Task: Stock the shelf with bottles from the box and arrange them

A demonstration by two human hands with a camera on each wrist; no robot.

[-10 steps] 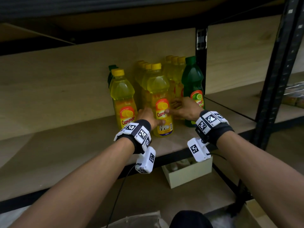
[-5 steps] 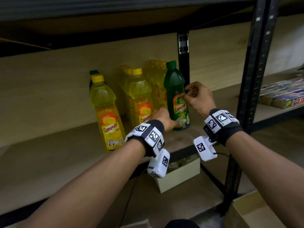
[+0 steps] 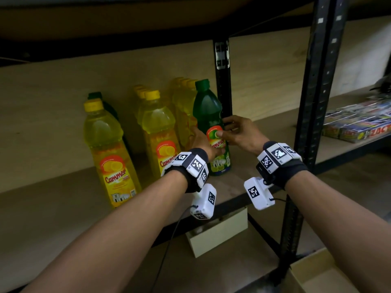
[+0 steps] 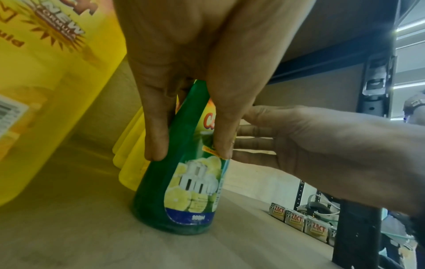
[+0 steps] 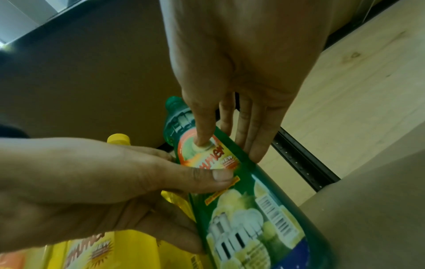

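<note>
Gripping one green bottle (image 3: 208, 115): two hands (image 3: 239, 134).

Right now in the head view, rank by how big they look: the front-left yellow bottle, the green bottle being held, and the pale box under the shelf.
1. Front-left yellow bottle, though it stands nearest the camera.
2. Green bottle, partly covered by both hands.
3. Pale box, partly hidden by the shelf edge, so its rank is unsure.

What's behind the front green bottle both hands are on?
Behind the green bottle runs a row of yellow-capped bottles, at least three caps showing. Their lower bodies are covered by the left hand and the bottle itself.
</note>
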